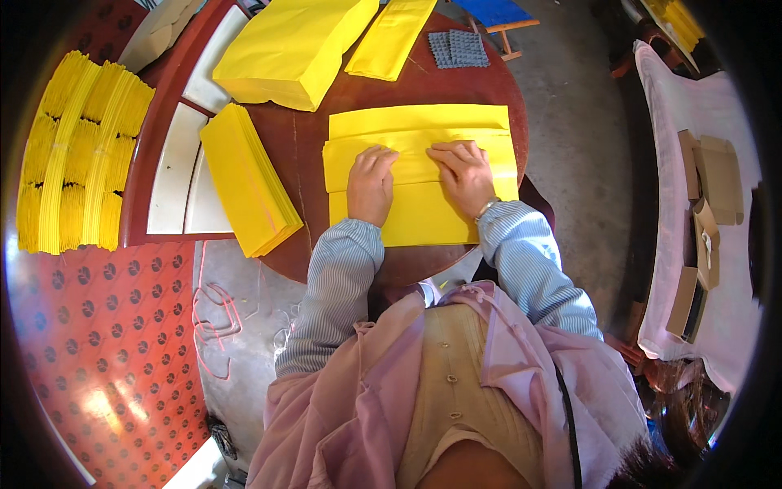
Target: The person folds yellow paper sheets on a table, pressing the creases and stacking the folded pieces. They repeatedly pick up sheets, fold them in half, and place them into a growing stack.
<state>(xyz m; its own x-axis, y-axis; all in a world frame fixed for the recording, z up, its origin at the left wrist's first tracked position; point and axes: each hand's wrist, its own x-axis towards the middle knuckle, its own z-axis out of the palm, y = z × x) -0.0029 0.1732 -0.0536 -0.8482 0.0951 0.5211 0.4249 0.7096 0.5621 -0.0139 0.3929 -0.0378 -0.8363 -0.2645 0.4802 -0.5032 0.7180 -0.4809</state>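
Observation:
In front of me a flat yellow sheet (428,216) lies on the dark red round table (305,147); whether it is cloth or paper I cannot tell. A folded band (414,155) runs across its upper half, with another layer showing beyond it. My left hand (372,183) rests on the left part of this band, fingers curled and pressed together on it. To its right, my right hand (466,174) bends its fingers onto the same band, thumb tucked underneath. A small gap separates the two hands. Both fingertips' undersides are hidden.
Left of the sheet lies a stack of folded yellow pieces (248,183). Farther back are a large yellow bundle (285,53), a narrow folded yellow piece (391,37) and grey textured pads (458,49). Tied yellow bundles (77,155) stand far left; cardboard boxes (717,179) lie at right.

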